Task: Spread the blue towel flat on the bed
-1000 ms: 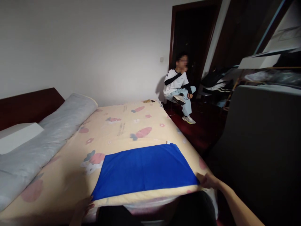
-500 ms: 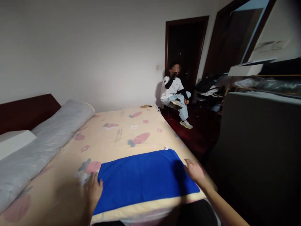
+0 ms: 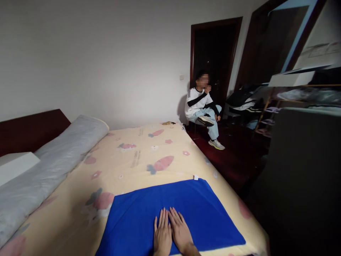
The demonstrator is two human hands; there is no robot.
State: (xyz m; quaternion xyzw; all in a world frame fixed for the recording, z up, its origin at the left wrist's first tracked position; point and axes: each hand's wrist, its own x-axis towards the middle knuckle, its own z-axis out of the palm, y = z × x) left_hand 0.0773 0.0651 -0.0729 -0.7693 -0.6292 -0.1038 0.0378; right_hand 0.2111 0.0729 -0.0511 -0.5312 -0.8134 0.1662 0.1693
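A blue cloth (image 3: pixel 213 217) lies spread flat near the front edge of the bed (image 3: pixel 138 133), with a small white tag (image 3: pixel 196 177) at its far edge. My left hand (image 3: pixel 162 231) rests palm down on the middle of the cloth, fingers stretched forward. Right beside it, almost touching, my right hand (image 3: pixel 180 227) lies flat as well, its fingers also extended. Neither hand grips anything. The cloth's near edge partly runs out of view at the bottom left.
A rolled grey quilt or mat (image 3: pixel 55 161) lies along the bed's left side, with a white box (image 3: pixel 18 165) by it. Someone (image 3: pixel 199 103) sits past the far right corner, by a dark door (image 3: pixel 218 53). A dark panel (image 3: pixel 306 170) stands at the right.
Both my hands have moved inward from the cloth's left and right sides to its middle, side by side. The view has shifted slightly; the cloth stays spread.
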